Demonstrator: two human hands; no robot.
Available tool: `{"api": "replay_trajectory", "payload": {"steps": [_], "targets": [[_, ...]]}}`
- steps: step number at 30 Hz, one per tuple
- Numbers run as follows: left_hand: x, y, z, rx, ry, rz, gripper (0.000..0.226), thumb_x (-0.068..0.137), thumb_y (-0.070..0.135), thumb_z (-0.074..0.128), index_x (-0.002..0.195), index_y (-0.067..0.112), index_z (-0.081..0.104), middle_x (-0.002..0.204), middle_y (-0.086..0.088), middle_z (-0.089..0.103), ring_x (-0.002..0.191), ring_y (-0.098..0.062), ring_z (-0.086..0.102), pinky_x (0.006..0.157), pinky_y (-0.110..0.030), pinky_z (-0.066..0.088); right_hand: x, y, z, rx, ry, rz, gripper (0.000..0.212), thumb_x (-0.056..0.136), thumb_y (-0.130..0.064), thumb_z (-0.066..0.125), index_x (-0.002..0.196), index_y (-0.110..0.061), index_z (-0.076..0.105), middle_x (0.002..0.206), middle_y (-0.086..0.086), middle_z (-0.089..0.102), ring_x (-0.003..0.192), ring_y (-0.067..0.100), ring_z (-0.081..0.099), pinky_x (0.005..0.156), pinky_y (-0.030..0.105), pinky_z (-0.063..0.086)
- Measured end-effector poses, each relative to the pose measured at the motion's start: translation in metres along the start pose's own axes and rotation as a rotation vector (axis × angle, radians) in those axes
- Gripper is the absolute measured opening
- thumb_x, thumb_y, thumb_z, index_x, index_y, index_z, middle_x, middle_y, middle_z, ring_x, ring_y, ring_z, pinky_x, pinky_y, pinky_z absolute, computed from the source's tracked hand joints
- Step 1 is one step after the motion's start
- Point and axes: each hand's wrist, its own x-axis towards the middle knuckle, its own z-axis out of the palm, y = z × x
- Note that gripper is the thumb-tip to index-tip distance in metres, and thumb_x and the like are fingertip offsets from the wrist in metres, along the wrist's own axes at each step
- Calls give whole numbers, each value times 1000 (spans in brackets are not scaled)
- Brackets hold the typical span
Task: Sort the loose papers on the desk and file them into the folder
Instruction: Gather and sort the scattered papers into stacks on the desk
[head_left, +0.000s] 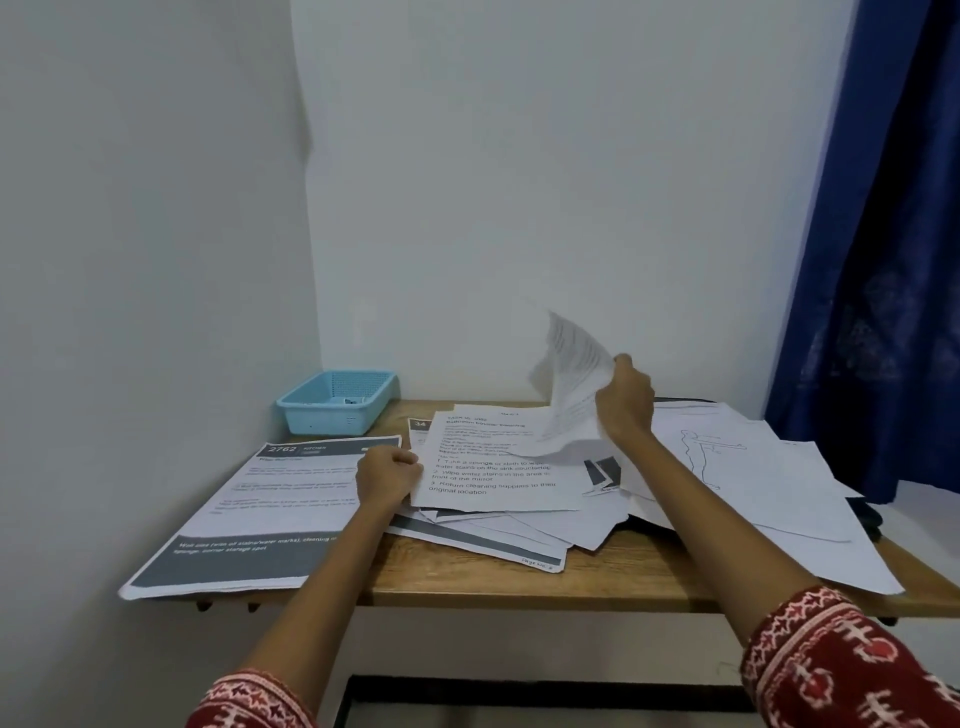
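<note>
Matt printed papers (493, 467) — wood-grain desk (597, 571), smooth; perforated plastic basket (332, 402); cloth curtain (883, 260).

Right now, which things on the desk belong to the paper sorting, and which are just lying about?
Job: lifted sheet gripped by right hand; central paper pile under left hand; sheet headed 2762; sheet with outline drawing.
Lying about: blue plastic basket; blue curtain.

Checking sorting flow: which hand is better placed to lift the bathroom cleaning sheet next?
Probably the left hand: it grips the bathroom cleaning sheet at its left edge, while the right hand holds a raised sheet.
</note>
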Motion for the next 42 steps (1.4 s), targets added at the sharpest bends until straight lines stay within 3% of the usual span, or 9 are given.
{"api": "replay_trajectory", "payload": {"steps": [4,6,10,14,18,21,24,36,42], "targets": [[-2,6,-11,-188,91,-9,17,83,20,69,97,9,70,96,-2,69,87,-21,65,85,-37,52,-9,-28,-6,320,-66,36,40,93,7,33,130,1,45,125,19,55,104,32,55,78,29,43],[-7,14,-25,-376,120,-80,25,91,32,58,92,9,66,91,-7,69,75,-20,64,74,-35,55,-22,-46,-3,465,-158,58,42,95,5,33,135,0,43,127,9,52,115,28,51,78,16,37],[-1,9,-71,-687,-118,-421,51,91,59,39,101,11,54,97,-12,65,84,-28,63,64,-34,51,-55,-75,19,480,-501,-19,37,92,3,40,125,-6,51,123,10,58,94,20,54,69,19,43],[0,-37,-110,-102,-146,-335,29,87,20,64,110,3,59,109,-11,65,89,-26,63,80,-35,50,-89,-89,44,329,-914,17,50,90,0,51,137,-10,35,119,10,54,87,20,57,61,25,50],[-3,-51,-136,475,-148,-211,58,79,22,73,126,2,46,130,-11,53,115,-27,52,95,-33,43,-86,-82,63,-1,-705,-188,57,89,-20,59,139,-9,33,130,10,51,103,27,58,79,35,53],[0,-53,-142,594,-214,-177,72,74,26,77,133,7,41,137,-10,48,122,-26,48,100,-36,41,-83,-65,71,-243,-794,-300,77,88,-40,62,146,-6,25,150,11,34,135,28,37,105,36,37],[5,-58,-139,571,-274,-139,77,78,22,75,142,14,34,147,-8,36,131,-26,40,106,-35,35,-92,-47,77,-341,-952,-313,93,83,-55,62,150,-8,18,156,8,24,141,27,26,112,39,27],[-2,-69,-139,486,-257,-11,44,87,12,63,131,11,53,147,-10,35,133,-25,35,107,-27,28,-90,-32,81,-341,-844,-308,77,87,-53,57,145,-10,31,151,8,34,137,26,33,110,39,31],[-3,-78,-156,338,-426,-46,44,86,12,65,129,18,55,148,-8,32,135,-24,31,110,-30,25,-86,-29,75,-363,-1053,-291,97,79,-70,54,150,-12,21,157,6,20,142,25,24,114,39,23]]}}
